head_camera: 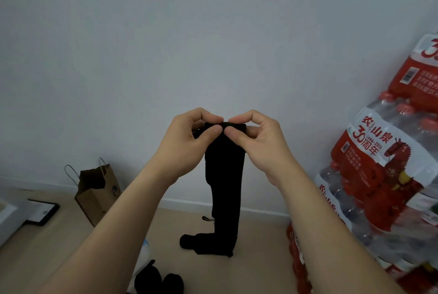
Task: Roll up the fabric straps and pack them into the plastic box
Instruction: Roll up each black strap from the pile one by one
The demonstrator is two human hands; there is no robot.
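A long black fabric strap [225, 182] hangs down in front of me, its top end rolled over slightly. My left hand [192, 142] and my right hand [258, 142] pinch that top end side by side, thumbs at the front and fingers curled behind. The strap's lower end bends to the left just above the floor, with a small loop sticking out of its left edge. More black fabric pieces [158, 279] lie at the bottom of the view, between my forearms. No plastic box can be made out for certain.
Shrink-wrapped packs of water bottles [384, 175] with red labels are stacked at the right. A brown paper bag [97, 194] stands by the white wall at the left, with a dark flat frame [42, 212] lying on the wooden floor beside it.
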